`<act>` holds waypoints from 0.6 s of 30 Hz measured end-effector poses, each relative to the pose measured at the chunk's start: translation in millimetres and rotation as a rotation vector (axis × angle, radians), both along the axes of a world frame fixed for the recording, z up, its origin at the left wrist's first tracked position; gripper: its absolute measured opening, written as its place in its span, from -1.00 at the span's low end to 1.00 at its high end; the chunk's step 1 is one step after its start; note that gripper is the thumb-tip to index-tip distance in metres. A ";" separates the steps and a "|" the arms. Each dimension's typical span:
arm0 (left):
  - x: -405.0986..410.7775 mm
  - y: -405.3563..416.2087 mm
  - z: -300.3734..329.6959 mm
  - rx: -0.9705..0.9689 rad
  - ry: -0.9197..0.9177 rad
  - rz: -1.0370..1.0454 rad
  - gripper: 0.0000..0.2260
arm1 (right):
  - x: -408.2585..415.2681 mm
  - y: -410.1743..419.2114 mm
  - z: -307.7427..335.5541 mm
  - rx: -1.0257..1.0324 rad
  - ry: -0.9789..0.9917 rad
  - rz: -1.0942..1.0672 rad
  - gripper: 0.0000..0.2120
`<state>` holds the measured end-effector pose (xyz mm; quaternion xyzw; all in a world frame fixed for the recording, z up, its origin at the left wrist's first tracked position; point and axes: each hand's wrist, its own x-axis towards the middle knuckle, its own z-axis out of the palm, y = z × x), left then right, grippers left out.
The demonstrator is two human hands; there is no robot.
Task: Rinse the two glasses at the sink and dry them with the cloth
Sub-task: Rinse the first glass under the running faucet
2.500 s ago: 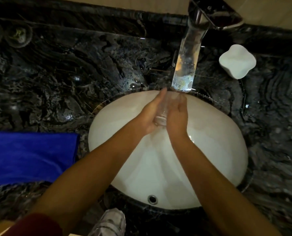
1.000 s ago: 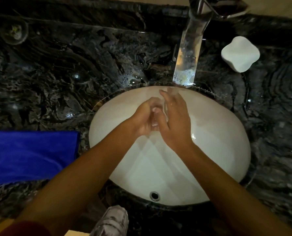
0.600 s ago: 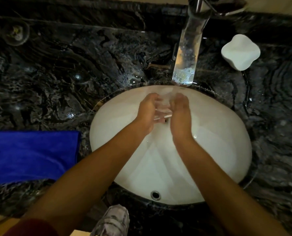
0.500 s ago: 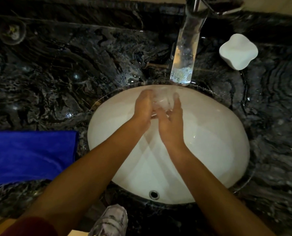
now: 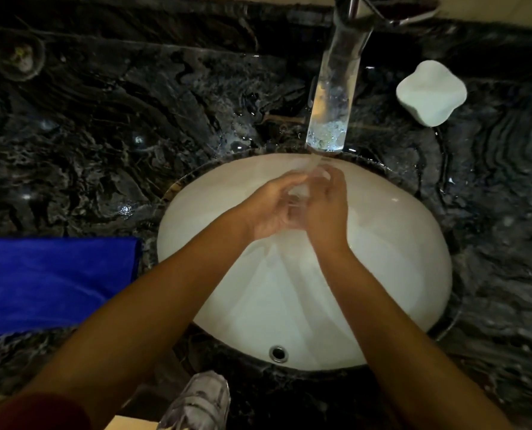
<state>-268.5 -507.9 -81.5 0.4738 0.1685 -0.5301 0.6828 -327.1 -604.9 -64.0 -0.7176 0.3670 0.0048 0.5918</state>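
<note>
A clear glass (image 5: 302, 189) is held over the white sink basin (image 5: 398, 243), just below the spout of the tall tap (image 5: 333, 97). My left hand (image 5: 271, 212) wraps it from the left and my right hand (image 5: 327, 206) from the right, so most of it is hidden and blurred. Water seems to run onto it. At the far back left of the dark marble counter stands a second glass (image 5: 21, 58), seen from above. A blue cloth (image 5: 53, 283) lies flat on the counter left of the basin.
A white soap dish (image 5: 431, 93) sits on the counter right of the tap. The overflow hole (image 5: 278, 352) is at the basin's near rim. Below the counter edge a grey shoe (image 5: 196, 401) shows. The counter around the tap is wet.
Both hands have kept turning and rubbing the glass under the tap, shifting slightly right and toward the spout. The cloth and the second glass have stayed put.
</note>
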 end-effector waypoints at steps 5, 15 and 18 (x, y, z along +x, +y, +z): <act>-0.7 -3.4 -16.6 0.040 0.090 0.175 -0.48 | -38.8 32.5 -3.1 -0.384 -0.079 0.425 -0.45; -11.5 -19.6 1.1 0.211 -0.178 0.486 -0.60 | 3.8 -12.4 0.6 0.402 0.222 -0.120 -0.65; -21.7 -17.3 1.7 0.357 -0.384 0.349 -0.63 | 1.2 -11.7 -0.5 0.635 0.291 -0.160 -0.56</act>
